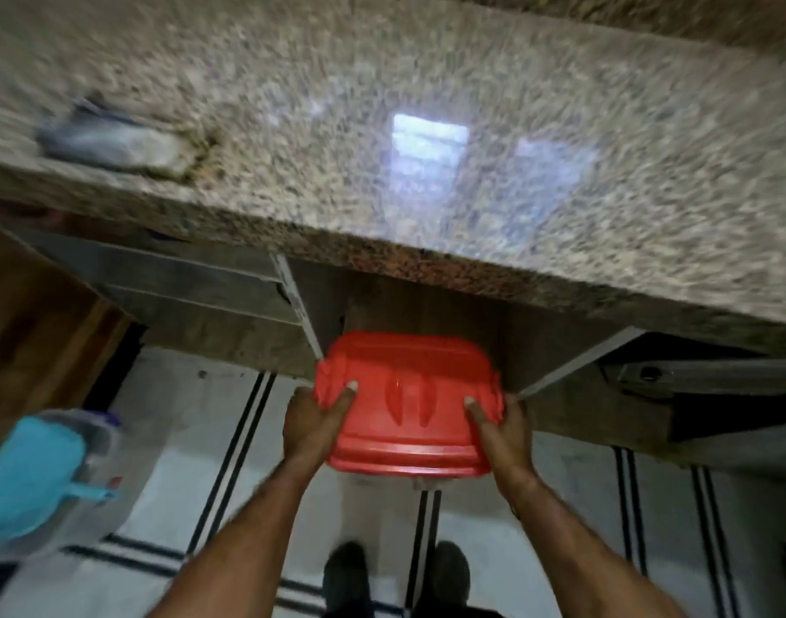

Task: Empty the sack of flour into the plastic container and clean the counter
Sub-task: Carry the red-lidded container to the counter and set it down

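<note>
one red lid (pixel 409 412), two hands (pixel 313 417), one cloth (pixel 110 142), two shoes (pixel 346 573)

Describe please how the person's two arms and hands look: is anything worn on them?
Both forearms are bare up to the frame edge: no sleeves show. The left hand and the right hand wear no gloves; no rings, watch or bracelet can be seen. Short fingernails show on both.
</note>
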Available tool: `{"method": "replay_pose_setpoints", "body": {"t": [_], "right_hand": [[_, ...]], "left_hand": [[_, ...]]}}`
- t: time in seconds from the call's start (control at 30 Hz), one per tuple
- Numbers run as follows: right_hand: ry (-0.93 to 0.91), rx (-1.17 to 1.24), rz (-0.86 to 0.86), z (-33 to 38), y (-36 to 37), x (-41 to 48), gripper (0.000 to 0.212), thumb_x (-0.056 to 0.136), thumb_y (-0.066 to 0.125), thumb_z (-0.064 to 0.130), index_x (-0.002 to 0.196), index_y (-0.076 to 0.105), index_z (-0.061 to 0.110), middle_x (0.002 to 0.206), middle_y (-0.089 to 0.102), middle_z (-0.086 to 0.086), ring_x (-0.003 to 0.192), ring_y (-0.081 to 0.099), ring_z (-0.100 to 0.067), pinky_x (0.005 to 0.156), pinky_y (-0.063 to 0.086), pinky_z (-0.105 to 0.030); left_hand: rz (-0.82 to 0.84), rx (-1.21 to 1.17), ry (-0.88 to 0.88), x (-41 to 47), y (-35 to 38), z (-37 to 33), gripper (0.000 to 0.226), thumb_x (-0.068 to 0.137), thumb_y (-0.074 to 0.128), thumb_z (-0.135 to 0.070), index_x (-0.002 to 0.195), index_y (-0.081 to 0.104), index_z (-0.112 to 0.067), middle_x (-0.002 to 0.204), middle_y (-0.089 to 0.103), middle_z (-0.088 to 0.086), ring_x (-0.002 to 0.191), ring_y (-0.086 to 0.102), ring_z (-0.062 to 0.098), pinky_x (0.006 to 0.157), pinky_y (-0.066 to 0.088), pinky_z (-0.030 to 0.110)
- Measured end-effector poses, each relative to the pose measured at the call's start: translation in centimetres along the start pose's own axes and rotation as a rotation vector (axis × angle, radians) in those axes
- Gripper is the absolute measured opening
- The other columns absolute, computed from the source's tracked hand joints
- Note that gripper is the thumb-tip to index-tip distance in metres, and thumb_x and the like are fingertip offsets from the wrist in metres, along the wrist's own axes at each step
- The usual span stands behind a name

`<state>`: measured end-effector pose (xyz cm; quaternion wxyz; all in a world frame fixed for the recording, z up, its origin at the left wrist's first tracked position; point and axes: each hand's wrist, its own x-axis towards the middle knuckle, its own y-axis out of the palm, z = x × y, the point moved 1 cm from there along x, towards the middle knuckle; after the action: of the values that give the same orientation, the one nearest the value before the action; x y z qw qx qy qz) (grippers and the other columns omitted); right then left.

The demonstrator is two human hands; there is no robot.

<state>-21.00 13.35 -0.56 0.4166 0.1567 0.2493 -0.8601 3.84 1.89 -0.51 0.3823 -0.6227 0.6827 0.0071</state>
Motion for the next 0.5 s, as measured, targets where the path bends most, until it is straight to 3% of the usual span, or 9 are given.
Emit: {"method": "replay_pose_setpoints", "body": {"t": [0.07,0.17,0.37,0.5], "right_hand": [[0.010,-0.011,0.009,4.5,-2.3,-5.4,0.065,0.083,0.077,0.052,0.138,0.049,0.030,0.124,0.064,0.003,0.109,0.068,-0.024,0.095,0.058,-0.051],[-0.050,-0.031,-0.045,9.3,-4.7,-11.0,0.068,0.078,0.076,0.058,0.135,0.051,0.029,0.123,0.064,0.001,0.109,0.068,-0.024,0.095,0.058,-0.050],[-0.161,-0.054,-0.177,19.4,-8.1,-20.2,0.046,0.089,0.074,0.040,0.124,0.060,0.014,0.105,0.063,0.001,0.097,0.063,-0.021,0.070,0.044,-0.023],[-0.218,-0.050,-0.208,26.0,-10.2,-22.9,0.049,0.086,0.075,0.048,0.120,0.063,0.014,0.105,0.069,-0.004,0.091,0.064,-0.020,0.076,0.043,-0.028]], "left_hand": [[-0.027,0.031,0.014,-5.4,-3.9,-3.6,0.088,0.063,0.062,-0.091,0.106,0.067,-0.014,0.099,0.072,0.000,0.088,0.070,0.022,0.081,0.058,0.037],[-0.069,0.055,0.026,-11.0,-7.9,-7.9,0.070,0.077,0.071,-0.071,0.113,0.059,-0.013,0.106,0.063,0.000,0.098,0.064,0.025,0.080,0.048,0.032],[-0.141,0.073,0.183,-18.5,-15.8,-15.9,0.059,0.079,0.073,-0.064,0.099,0.061,-0.010,0.099,0.068,0.008,0.095,0.065,0.029,0.073,0.041,0.032],[-0.154,0.050,0.297,-21.4,-20.7,-22.4,0.062,0.081,0.071,-0.066,0.103,0.062,-0.009,0.102,0.068,0.009,0.094,0.063,0.027,0.076,0.040,0.033]]}}
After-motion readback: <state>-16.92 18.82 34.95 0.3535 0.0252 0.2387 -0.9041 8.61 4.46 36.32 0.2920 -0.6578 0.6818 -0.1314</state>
